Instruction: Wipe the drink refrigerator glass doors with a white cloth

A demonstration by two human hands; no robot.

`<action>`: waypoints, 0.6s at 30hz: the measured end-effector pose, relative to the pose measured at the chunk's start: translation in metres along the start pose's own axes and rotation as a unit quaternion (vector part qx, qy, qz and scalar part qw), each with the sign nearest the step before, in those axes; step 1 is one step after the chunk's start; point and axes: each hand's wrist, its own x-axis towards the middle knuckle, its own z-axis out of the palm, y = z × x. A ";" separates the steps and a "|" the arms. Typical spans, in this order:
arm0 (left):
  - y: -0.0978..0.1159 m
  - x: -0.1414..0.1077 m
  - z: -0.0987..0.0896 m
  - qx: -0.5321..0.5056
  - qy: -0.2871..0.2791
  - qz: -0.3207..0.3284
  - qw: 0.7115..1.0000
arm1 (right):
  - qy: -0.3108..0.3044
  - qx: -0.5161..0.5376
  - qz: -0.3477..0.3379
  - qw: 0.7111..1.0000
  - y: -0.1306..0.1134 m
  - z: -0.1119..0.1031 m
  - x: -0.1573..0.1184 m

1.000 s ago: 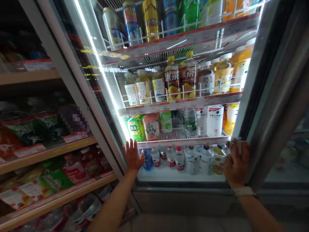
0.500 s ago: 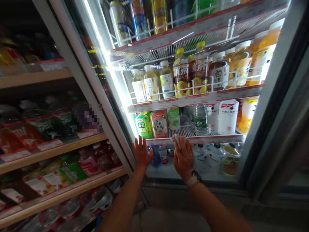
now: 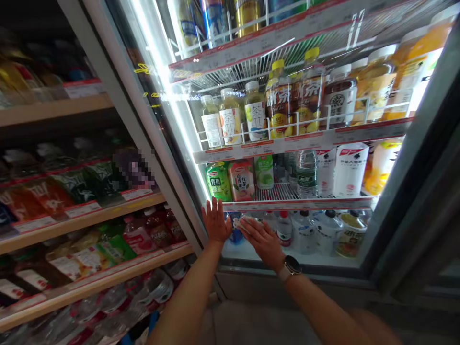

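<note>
At the far left, wooden shelves [image 3: 108,281] carry bottles and packets, ending at the grey frame of a lit drinks fridge. Just inside that frame, the left hand [image 3: 216,227] is spread wide with nothing in it, palm toward the glass door [image 3: 235,250] and seemingly resting on it, below a green carton [image 3: 218,182]. Close to its thumb, a pale cloth [image 3: 236,222] lies under the right hand [image 3: 264,244], whose straight fingers hold it flat, apparently against the glass. A watch [image 3: 292,265] sits on that wrist. Farther right, bottles stand behind the pane. The step in hand looks like wiping the lower glass; the next move seems to call for even pressure and a sweep clear of the left hand.
</note>
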 end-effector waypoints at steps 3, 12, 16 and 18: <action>-0.002 0.001 0.001 0.001 0.003 0.000 1.000 | 0.021 -0.026 0.042 0.999 0.033 -0.027 -0.003; 0.038 0.008 -0.012 -0.039 -0.019 -0.008 0.999 | 0.153 -0.121 0.131 0.972 0.109 -0.078 -0.021; 0.098 0.005 -0.009 -0.075 -0.053 0.097 0.991 | 0.157 -0.104 0.143 0.972 0.098 -0.066 -0.024; 0.120 0.001 -0.001 -0.083 -0.073 0.088 0.990 | 0.142 -0.097 0.140 0.975 0.087 -0.054 -0.030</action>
